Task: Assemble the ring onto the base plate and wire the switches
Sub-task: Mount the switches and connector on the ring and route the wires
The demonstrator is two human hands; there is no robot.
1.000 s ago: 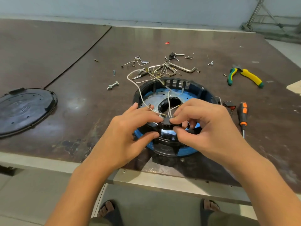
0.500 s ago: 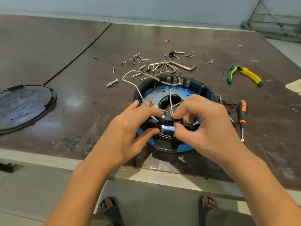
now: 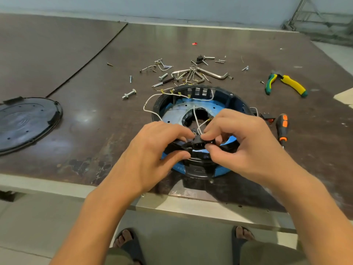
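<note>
Two hands on one small black switch (image 3: 197, 144), held just over the near rim of the black ring (image 3: 237, 101). The ring sits on the blue base plate (image 3: 193, 103), near the front edge of the bench (image 3: 91, 119).

Grip: our left hand (image 3: 150, 150) pinches the switch between thumb and forefinger. Our right hand (image 3: 248, 148) pinches it the same way from the other side, with its spare fingers loosely curled.

White wires (image 3: 146, 109) rise from the switch between our fingertips, and one loops out past the far-left rim. Several brass terminals lie along the far rim (they look unconnected, though they are too small to be sure).

Judgement: we are seating the switch, or a lead on it, at the near rim. Wiring looks early.

- Hold the body steady with one hand and push straight with the other. A skewed push could bend a tab.
- Keep the thin leads out of the pinch and slack, not kinked over the rim.
- Check which terminal goes where before pressing home.

Outward: what looks like a second switch with a red face (image 3: 268, 118) lies just right of the ring, with the screwdriver (image 3: 282, 129) beside it. Pliers (image 3: 286, 84) and loose screws and hex keys (image 3: 191, 73) lie beyond. A black lid (image 3: 28, 121) sits far left.
</note>
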